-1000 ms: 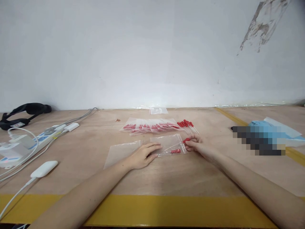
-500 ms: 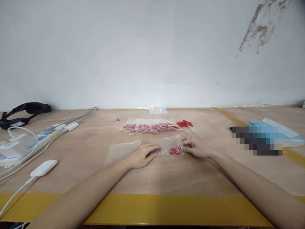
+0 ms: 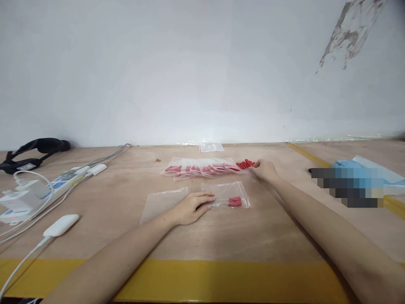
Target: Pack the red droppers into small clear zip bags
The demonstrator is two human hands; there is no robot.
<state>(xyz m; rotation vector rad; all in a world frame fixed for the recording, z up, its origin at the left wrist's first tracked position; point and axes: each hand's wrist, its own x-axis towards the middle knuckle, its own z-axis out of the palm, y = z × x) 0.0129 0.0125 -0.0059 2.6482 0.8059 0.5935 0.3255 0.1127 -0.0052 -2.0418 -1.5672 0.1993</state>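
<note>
Some droppers [image 3: 243,164] are partly hidden by the right hand [image 3: 265,169], grip unclear; the left hand [image 3: 192,207] lies open.

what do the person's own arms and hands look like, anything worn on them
The left hand and right hand are ungloved. The left arm and right arm are bare as far as they show: no sleeve, watch or bracelet.

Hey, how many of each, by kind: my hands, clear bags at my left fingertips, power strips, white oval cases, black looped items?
Hands: 2, left hand and right hand
Clear bag: 1
Power strip: 1
White oval case: 1
Black looped item: 1
Total: 6
</note>
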